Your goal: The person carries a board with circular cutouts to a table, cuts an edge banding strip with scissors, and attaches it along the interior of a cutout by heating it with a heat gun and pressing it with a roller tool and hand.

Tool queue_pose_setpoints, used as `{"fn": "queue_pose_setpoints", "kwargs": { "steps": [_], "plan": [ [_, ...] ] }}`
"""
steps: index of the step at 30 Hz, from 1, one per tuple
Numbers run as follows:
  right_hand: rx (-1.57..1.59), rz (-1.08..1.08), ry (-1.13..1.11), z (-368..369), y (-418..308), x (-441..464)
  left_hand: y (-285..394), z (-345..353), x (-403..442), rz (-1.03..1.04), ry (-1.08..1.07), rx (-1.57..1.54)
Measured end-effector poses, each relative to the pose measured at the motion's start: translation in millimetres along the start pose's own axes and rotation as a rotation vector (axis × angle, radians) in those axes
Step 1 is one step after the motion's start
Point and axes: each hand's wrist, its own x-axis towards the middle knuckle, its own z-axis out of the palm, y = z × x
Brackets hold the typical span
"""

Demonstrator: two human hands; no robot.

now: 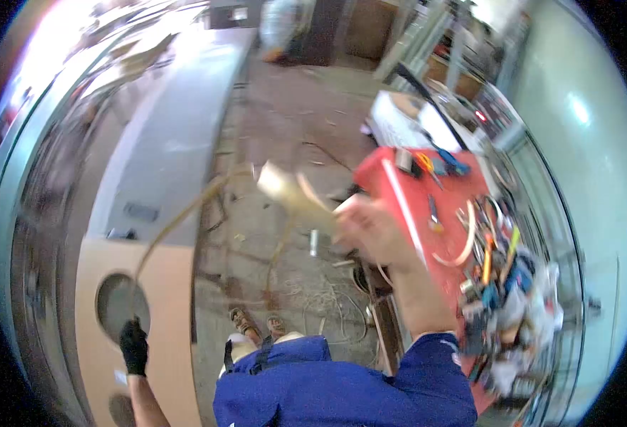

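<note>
My left hand, in a black glove, is closed on the lower end of a long thin tan strip, over a wooden panel with a round hole. The strip arcs up and to the right. My bare right hand is raised near the middle, blurred by motion, with its fingers closed round a pale, roll-like piece. Whether the strip joins that piece is too blurred to tell.
A red table on the right bears pliers, a screwdriver and piled tools. Behind it stands a white box. A long grey panel lies at the left. Loose cord lies on the floor.
</note>
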Motion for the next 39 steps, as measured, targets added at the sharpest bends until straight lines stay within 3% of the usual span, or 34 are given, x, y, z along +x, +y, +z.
{"fn": "queue_pose_setpoints", "kwargs": {
  "steps": [2,3,5,7,9,10,13,16,19,22,25,28,31,35,39],
  "plan": [
    [0.053,-0.098,-0.007,13,19,-37,41,38,57,0.077,-0.197,-0.08],
    [0.05,-0.059,0.031,18,33,-51,114,36,82,0.146,-0.322,0.015],
    [0.091,0.015,0.113,23,57,-72,145,76,132,0.21,-0.407,-0.037],
    [0.102,0.067,0.221,39,72,-95,139,117,175,0.284,-0.486,-0.085],
    [0.189,0.205,0.353,39,87,-119,86,205,231,0.198,-0.666,-0.084],
    [0.103,0.248,0.385,35,83,-130,104,213,247,0.257,-0.805,-0.198],
    [0.163,0.377,0.563,35,68,-154,184,212,271,-0.261,-1.171,-0.399],
    [0.161,0.438,0.744,35,42,-167,209,259,302,-0.129,-1.255,-0.233],
    [0.115,0.502,0.852,33,19,-175,243,290,319,-0.052,-1.204,-0.121],
    [0.096,0.481,0.942,32,25,-183,234,367,365,1.461,-0.822,0.249],
    [0.015,0.473,0.977,26,31,-197,286,391,374,1.516,-0.874,0.154],
    [0.121,0.426,1.148,24,54,-219,339,399,374,1.726,-0.843,0.286],
    [0.119,0.463,1.329,24,50,-244,397,393,376,1.714,-0.986,0.285],
    [0.172,0.429,1.526,45,55,-268,456,418,388,1.883,-0.935,0.348],
    [0.137,0.658,1.76,63,45,-246,542,452,392,1.91,-1.012,0.256]
  ]
}}
